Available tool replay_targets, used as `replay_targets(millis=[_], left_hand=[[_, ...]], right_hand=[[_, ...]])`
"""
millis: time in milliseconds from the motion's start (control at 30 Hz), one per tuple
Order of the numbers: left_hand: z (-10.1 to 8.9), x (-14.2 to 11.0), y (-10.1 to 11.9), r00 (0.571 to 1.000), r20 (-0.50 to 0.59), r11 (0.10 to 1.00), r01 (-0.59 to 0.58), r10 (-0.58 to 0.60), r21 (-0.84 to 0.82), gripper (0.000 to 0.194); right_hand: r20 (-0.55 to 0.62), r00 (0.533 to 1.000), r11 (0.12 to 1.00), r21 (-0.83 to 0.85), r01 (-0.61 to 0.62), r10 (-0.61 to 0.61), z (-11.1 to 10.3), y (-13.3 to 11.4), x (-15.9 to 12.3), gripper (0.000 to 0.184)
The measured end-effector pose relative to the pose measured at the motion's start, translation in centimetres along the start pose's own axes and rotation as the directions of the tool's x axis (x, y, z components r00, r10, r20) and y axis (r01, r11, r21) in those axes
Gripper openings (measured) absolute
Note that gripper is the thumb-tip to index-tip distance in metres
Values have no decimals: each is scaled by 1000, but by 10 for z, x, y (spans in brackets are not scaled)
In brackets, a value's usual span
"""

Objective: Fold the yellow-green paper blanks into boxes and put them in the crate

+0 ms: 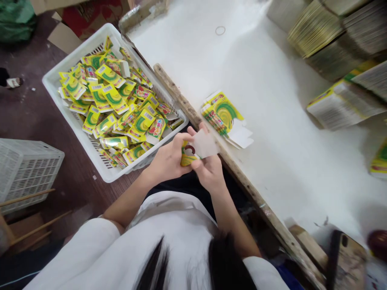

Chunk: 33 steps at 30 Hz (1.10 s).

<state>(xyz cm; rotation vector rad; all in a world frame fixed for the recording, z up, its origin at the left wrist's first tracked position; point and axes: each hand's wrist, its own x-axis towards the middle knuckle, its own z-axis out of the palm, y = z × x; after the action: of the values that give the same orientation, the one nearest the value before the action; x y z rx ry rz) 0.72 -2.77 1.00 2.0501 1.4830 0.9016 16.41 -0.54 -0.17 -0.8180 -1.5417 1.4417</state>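
Note:
Between my two hands is a small yellow-and-green carton [188, 160], with a white flap standing up at its end. My left hand [169, 158] grips its left side, fingers wrapped round it. On the other side my right hand [211, 169] holds the carton near the white flap, thumb on the front. Just beyond the hands, a small stack of flat yellow-and-green cartons [223, 112] lies at the table's edge, white flaps towards me. To the left, a white plastic basket [51, 82] holds many folded cartons [111, 96] in a loose heap.
The white table [272, 169] has a worn wooden edge [242, 177]. Banded bundles of card [317, 28] and more cartons [332, 104] sit at its far right. A phone [347, 262] lies nearer. A rubber band [220, 30] is on top. Another basket [33, 169] stands on the floor.

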Motion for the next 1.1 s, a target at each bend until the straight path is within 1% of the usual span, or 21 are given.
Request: replay_targets(millis=[67, 100, 133, 233, 267, 300, 367, 467, 533, 600, 700, 767, 833, 867, 900, 933, 967, 1000, 1033, 1067, 1100], left_hand=[[4, -1, -2, 999, -27, 998, 24, -26, -59, 66], [6, -1, -2, 998, -47, 997, 30, -34, -70, 68], [6, -1, -2, 997, -69, 997, 36, -41, -63, 69], [3, -2, -2, 992, -104, 996, 71, -65, 52, 64], [0, -2, -2, 992, -102, 992, 87, -77, 94, 61], [-4, -3, -1, 991, -95, 987, 103, -92, 127, 57], [-12, -4, -1, 990, -74, 978, 132, -121, 161, 53], [-21, -4, -3, 987, -30, 973, 159, -156, 165, 52], [-22, -2, -4, 988, 4, 976, 155, -158, 150, 52], [-19, 1, -5, 992, 13, 983, 120, -123, 138, 52], [-13, 6, -8, 999, -25, 988, 49, -46, 144, 57], [-15, 6, -14, 998, -43, 991, 42, -36, 131, 59], [-28, 2, -25, 990, -83, 982, 122, -111, 143, 57], [-37, -3, -34, 977, -135, 967, 187, -165, 171, 57], [-48, -8, -44, 950, -222, 940, 268, -220, 213, 58], [-59, -14, -55, 906, -346, 904, 341, -244, 256, 66], [-69, -20, -66, 861, -439, 873, 402, -257, 277, 81], [-77, -25, -76, 821, -500, 850, 451, -276, 273, 92], [-82, -29, -83, 803, -526, 843, 468, -281, 265, 97], [-83, -31, -87, 805, -520, 847, 465, -285, 255, 96], [-81, -31, -88, 823, -491, 862, 444, -285, 245, 90]], right_hand=[[64, 992, 968, -219, 121, -109, -1, -5, -3, 55], [77, 988, 943, -295, 154, -137, -1, -7, -3, 49], [60, 986, 925, -341, 169, -158, -2, -8, -4, 48], [-57, 982, 920, -365, 145, -178, -7, -7, -2, 49], [-64, 983, 919, -370, 137, -173, -9, -5, -1, 47], [-42, 986, 913, -385, 135, -164, -13, -3, -1, 46], [64, 989, 891, -429, 148, -134, -21, -1, 0, 45], [199, 978, 875, -461, 149, -62, -33, -1, 1, 37], [241, 970, 888, -440, 134, -27, -40, -3, 3, 33], [236, 972, 907, -410, 101, -1, -41, -6, 7, 30], [141, 990, 933, -358, 32, 20, -32, -9, 12, 24], [93, 995, 951, -308, 8, 21, -25, -8, 16, 30], [43, 999, 963, -270, -11, 23, -26, -5, 18, 48], [-21, 1000, 960, -280, -25, 20, -30, -3, 20, 55], [-116, 993, 946, -321, -50, 13, -37, 1, 22, 58], [-226, 974, 916, -391, -91, 0, -45, 4, 24, 58], [-337, 941, 866, -477, -151, -21, -53, 8, 27, 53], [-421, 906, 793, -564, -229, -38, -61, 13, 30, 49], [-468, 883, 711, -634, -305, -40, -68, 17, 33, 45], [-489, 872, 633, -683, -363, -27, -74, 22, 36, 41], [-492, 871, 574, -715, -399, -9, -77, 25, 39, 37]])
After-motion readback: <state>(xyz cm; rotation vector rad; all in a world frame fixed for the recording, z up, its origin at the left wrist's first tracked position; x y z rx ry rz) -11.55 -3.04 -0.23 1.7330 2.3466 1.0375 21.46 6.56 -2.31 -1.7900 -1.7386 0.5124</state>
